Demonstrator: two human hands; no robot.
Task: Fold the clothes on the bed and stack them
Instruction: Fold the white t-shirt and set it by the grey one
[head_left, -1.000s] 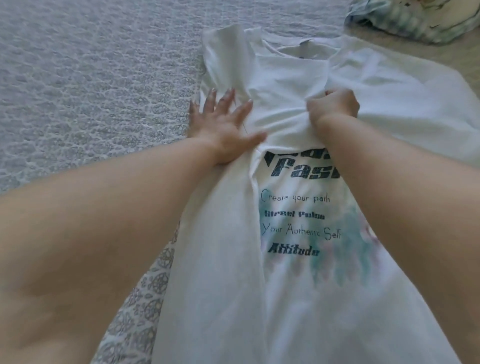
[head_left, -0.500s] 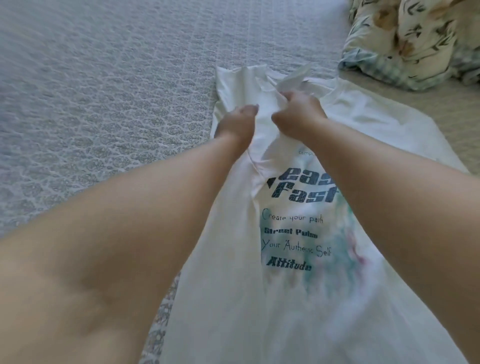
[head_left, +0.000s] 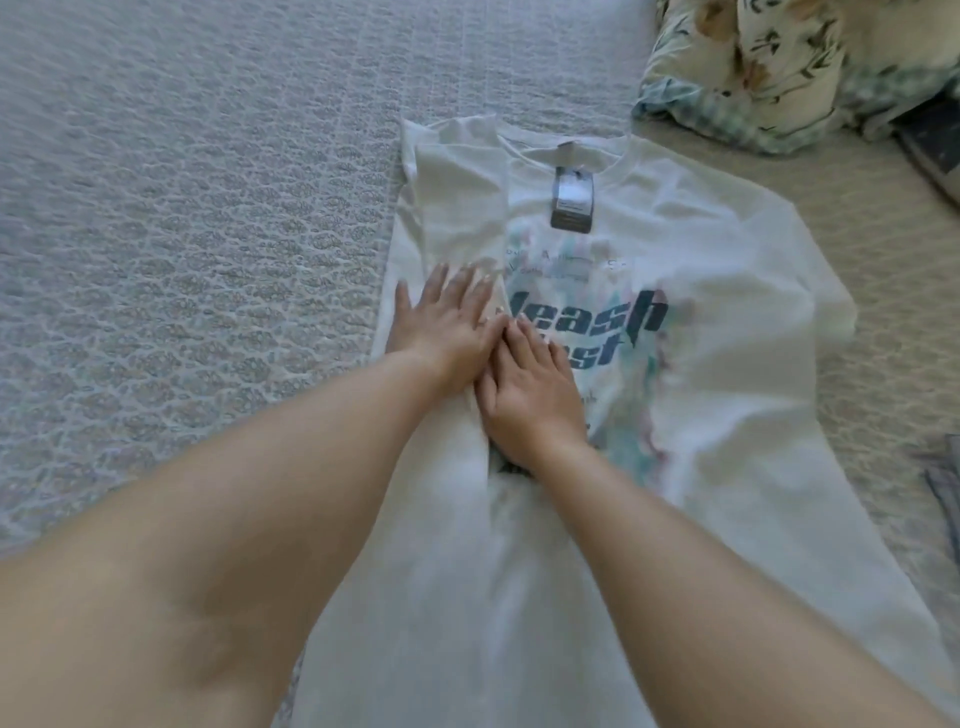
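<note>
A thin white T-shirt (head_left: 701, 395) is pressed flat on the quilted bed (head_left: 182, 234) by the left hand (head_left: 449, 332) and right hand (head_left: 530, 400), fingers spread.

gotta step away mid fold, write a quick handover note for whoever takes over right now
Left hand: flat, fingers straight, pressing the folded-in left side of the white t-shirt.
Right hand: flat on the shirt's print, beside the left hand.
Shirt lies spread on the bed, collar away from you, tag showing.
Done: left side folded in.
Left: fold the right side, fold up, stack. No stack in view.
</note>
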